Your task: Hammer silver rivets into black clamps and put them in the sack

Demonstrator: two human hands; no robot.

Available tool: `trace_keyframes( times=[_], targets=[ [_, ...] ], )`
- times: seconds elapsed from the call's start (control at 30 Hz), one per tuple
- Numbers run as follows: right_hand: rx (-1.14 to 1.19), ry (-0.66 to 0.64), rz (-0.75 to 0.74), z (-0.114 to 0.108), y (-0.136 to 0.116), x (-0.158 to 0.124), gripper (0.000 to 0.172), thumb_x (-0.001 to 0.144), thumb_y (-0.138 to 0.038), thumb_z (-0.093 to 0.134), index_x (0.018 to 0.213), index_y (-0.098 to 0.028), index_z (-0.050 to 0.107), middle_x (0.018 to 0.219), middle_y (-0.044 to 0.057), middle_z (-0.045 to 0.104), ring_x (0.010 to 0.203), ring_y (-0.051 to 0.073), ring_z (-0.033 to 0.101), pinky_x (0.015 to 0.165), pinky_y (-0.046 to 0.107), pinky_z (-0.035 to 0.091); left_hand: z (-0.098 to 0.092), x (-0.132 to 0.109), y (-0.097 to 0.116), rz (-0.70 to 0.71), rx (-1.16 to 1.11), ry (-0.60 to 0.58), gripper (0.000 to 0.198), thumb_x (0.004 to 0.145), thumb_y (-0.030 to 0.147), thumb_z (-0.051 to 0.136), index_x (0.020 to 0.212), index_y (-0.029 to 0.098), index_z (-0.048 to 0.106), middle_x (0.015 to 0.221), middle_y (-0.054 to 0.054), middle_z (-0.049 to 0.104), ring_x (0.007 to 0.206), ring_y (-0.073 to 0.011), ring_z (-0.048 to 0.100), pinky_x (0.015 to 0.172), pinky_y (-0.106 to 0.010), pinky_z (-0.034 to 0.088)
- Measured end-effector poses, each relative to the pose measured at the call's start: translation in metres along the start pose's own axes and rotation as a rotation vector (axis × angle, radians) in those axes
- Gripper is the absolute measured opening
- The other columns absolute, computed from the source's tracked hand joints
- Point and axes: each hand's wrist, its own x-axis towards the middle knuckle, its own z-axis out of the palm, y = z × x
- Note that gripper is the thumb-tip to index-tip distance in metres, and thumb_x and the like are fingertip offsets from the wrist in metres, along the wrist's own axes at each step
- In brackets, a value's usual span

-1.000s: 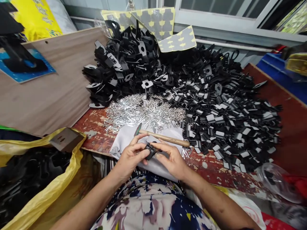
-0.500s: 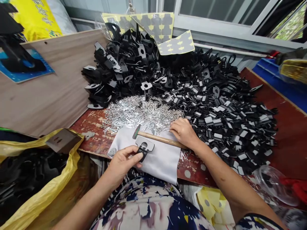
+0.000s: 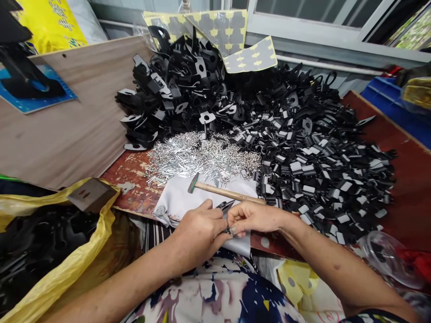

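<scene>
My left hand (image 3: 202, 231) is closed around a black plastic clip (image 3: 226, 205), which is turned on its side and mostly hidden by the fingers. My right hand (image 3: 251, 217) meets it at the clip, thumb and fingers pinched together. At those fingertips shows a small shiny metal pin (image 3: 230, 232), partly covered. Just beyond both hands, a hammer (image 3: 229, 193) with a wooden handle lies on a grey-white cloth (image 3: 177, 193). A heap of silvery metal pins (image 3: 188, 157) spreads behind the cloth.
Black clip parts (image 3: 182, 85) are piled high at the back, with smaller black pieces (image 3: 313, 166) heaped on the right. A wooden board (image 3: 90, 103) stands at the left. Below it is a yellow bag (image 3: 107, 224) of black parts. A clear plastic tub (image 3: 387, 258) sits at right.
My right hand has come from the edge of the pin heap down to the clip. My left hand has moved right and turned the clip on its side.
</scene>
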Motion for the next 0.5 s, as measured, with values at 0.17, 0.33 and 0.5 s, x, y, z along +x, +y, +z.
trace_keyframes(
  times=[0.17, 0.33, 0.5],
  targets=[
    [-0.399, 0.2, -0.083, -0.009, -0.006, 0.0, 0.013, 0.095, -0.026, 0.061, 0.094, -0.017, 0.07, 0.078, -0.002, 0.068, 0.07, 0.011, 0.06, 0.067, 0.023, 0.045, -0.003, -0.011, -0.001, -0.16, -0.178, 0.112, 0.024, 0.091, 0.023, 0.063, 0.068, 0.019, 0.063, 0.068, -0.002, 0.06, 0.066, -0.0182, 0.049, 0.068, -0.035, 0.038],
    [-1.378, 0.683, 0.024, -0.046, -0.009, 0.029, 0.019, 0.097, -0.009, 0.052, 0.098, -0.017, 0.07, 0.098, 0.007, 0.073, 0.092, 0.018, 0.063, 0.083, 0.028, 0.045, 0.002, -0.02, -0.016, -0.583, -0.599, 0.287, 0.027, 0.081, 0.031, 0.069, 0.061, 0.02, 0.054, 0.067, 0.0, 0.054, 0.069, -0.0173, 0.05, 0.06, -0.028, 0.038],
    [-1.528, 0.616, -0.027, -0.059, -0.004, 0.055, 0.019, 0.096, -0.007, 0.052, 0.097, -0.013, 0.07, 0.099, 0.013, 0.071, 0.097, 0.024, 0.062, 0.091, 0.034, 0.044, 0.01, -0.026, -0.021, -0.851, -1.205, 0.393, 0.027, 0.072, 0.038, 0.075, 0.063, 0.018, 0.059, 0.068, 0.002, 0.049, 0.056, -0.0113, 0.044, 0.047, -0.023, 0.041]
  ],
)
